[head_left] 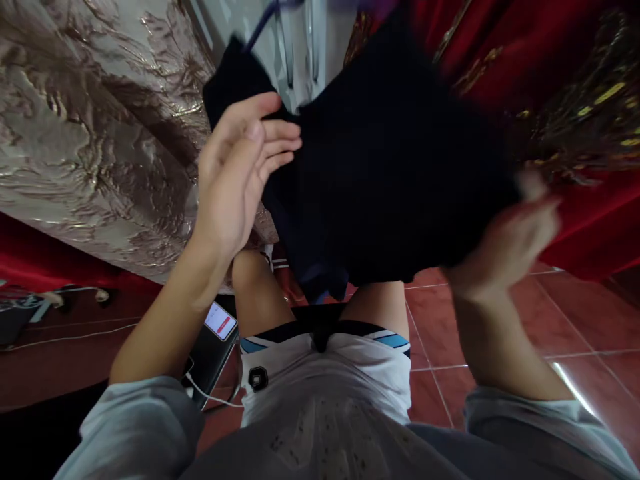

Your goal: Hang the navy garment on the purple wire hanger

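Observation:
A black garment (395, 160) is held up in front of me, with a narrower part of it (237, 80) sticking out at upper left. A thin purple-blue strip (263, 23) rises from that part; whether it belongs to a hanger I cannot tell. My left hand (240, 160) has its fingers stretched out against the cloth, thumb on the near side. At the garment's lower right edge, my right hand (510, 240) is closed on the fabric, blurred by motion. Darker blue folds (320, 267) hang at the bottom, above my knees.
Shiny embossed beige fabric (100, 133) hangs at left. Red cloth with gold sequins (595, 113) hangs at right. A phone with a lit screen (221, 321) lies on a dark surface by my left leg, near a white cable (213, 398). Red tiles (555, 313) cover the floor.

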`<state>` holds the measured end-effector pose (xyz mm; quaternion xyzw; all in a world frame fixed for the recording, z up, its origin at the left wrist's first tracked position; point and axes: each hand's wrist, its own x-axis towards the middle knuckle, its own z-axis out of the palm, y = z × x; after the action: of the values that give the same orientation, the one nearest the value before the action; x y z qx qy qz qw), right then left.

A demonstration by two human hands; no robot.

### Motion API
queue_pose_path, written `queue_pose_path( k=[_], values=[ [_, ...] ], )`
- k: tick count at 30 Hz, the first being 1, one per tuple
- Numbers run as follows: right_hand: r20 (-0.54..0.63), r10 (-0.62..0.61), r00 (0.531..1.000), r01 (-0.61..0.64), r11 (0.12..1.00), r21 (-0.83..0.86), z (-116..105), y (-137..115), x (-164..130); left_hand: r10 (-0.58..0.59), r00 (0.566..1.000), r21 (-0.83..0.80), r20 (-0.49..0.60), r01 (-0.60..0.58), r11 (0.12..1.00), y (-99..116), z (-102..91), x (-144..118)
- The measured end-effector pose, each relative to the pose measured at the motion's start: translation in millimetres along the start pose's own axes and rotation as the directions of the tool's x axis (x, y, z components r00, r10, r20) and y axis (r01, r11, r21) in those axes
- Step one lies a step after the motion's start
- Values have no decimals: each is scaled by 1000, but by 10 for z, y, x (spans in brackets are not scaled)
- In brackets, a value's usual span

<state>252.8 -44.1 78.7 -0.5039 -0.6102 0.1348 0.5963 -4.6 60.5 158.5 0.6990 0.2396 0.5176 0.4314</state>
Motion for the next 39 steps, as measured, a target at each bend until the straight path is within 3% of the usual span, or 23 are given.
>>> queue_pose_path(
  k=[1, 2, 3, 5, 6, 7, 8, 11, 12, 13, 14, 16, 18, 20, 21, 23, 25, 26, 28, 31, 34, 36, 39],
  values=[
    [156, -89, 984, 89, 996, 10, 121, -38, -129, -92, 996, -116, 18, 94, 989, 84, 45, -5],
    [327, -187, 926, 180, 982, 52, 240, -63, -233, -183, 983, -178, 28, 185, 967, 155, 71, -19],
    [481, -314, 818, 291, 949, 126, 350, -72, -304, -268, 963, -176, 33, 270, 947, 208, 76, -45],
    [659, -430, 617, 351, 900, 259, 510, -46, -335, -421, 905, -35, 60, 424, 905, 256, 15, -142],
    [692, -453, 562, 342, 889, 304, 553, -12, -301, -491, 866, 61, 96, 487, 871, 258, -47, -212],
    [697, -446, 561, 312, 894, 322, 573, 35, -242, -553, 820, 151, 148, 534, 832, 251, -124, -290],
    [678, -423, 601, 281, 906, 317, 576, 94, -167, -609, 763, 226, 217, 568, 792, 242, -210, -371],
    [530, -268, 805, 217, 963, 158, 560, 328, 64, -722, 547, 462, 424, 555, 692, 219, -466, -558],
    [487, -210, 848, 187, 978, 96, 562, 419, 122, -722, 525, 532, 451, 491, 690, 206, -540, -581],
    [478, -157, 864, 147, 987, 58, 569, 510, 168, -701, 554, 582, 449, 414, 700, 184, -609, -579],
    [505, -106, 856, 93, 994, 51, 580, 599, 205, -655, 623, 614, 428, 332, 716, 149, -673, -551],
    [610, 1, 792, -73, 993, 93, 595, 744, 274, -499, 800, 638, 334, 197, 744, 33, -792, -425],
    [646, 88, 758, -247, 956, 159, 592, 812, 380, -314, 931, 629, 189, 131, 766, -128, -892, -236],
    [529, 152, 835, -336, 902, 270, 579, 776, 562, -91, 994, 619, 53, 39, 784, -289, -959, -35],
    [420, 172, 891, -331, 880, 341, 574, 721, 683, 59, 998, 628, -7, -41, 777, -355, -974, 51],
    [149, 201, 968, -247, 852, 461, 566, 568, 961, 388, 918, 678, -82, -234, 697, -437, -957, 156],
    [-65, 190, 980, -132, 854, 504, 547, 416, 1230, 608, 788, 737, -93, -356, 575, -460, -885, 141],
    [-137, 170, 976, -79, 860, 504, 527, 361, 1338, 648, 759, 760, -63, -384, 524, -458, -835, 88],
    [-255, 132, 958, 3, 885, 466, 462, 310, 1459, 594, 801, 795, 79, -410, 447, -456, -726, -76],
    [-403, 79, 912, 84, 925, 370, 325, 368, 1373, 288, 902, 821, 323, -418, 388, -520, -585, -337],
    [-444, 28, 896, 137, 932, 336, 215, 494, 1060, 49, 925, 847, 376, -365, 386, -681, -489, -493],
    [-435, 56, 899, 113, 929, 352, 185, 571, 834, 27, 930, 839, 366, -343, 423, -808, -419, -562],
    [-440, 133, 888, 67, 909, 412, 199, 656, 608, 150, 926, 753, 347, -370, 545, -968, -253, -672]
  ],
)
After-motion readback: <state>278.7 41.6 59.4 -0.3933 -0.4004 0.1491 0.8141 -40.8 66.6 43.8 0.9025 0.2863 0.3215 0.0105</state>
